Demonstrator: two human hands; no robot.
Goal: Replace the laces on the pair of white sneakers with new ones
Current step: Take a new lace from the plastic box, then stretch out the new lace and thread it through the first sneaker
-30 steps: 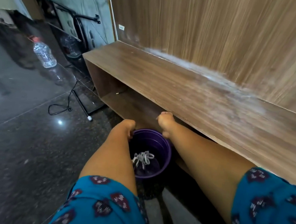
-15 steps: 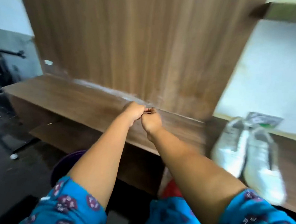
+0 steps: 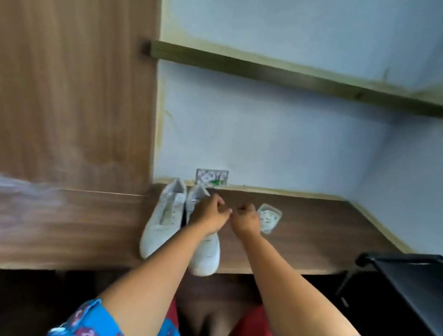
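We observe the pair of white sneakers side by side on the dark wooden shelf, toes toward us, the right-hand shoe partly hidden by the left forearm. The left hand and right hand hover close together above the shelf, both with fingers curled; whether they pinch anything we cannot tell. A clear packet lies just beside the right hand; another packet leans against the wall.

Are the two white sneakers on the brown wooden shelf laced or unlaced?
Left white sneaker: apparently unlaced, eyelet rows look bare. Right white sneaker: cannot tell; left hand covers it.
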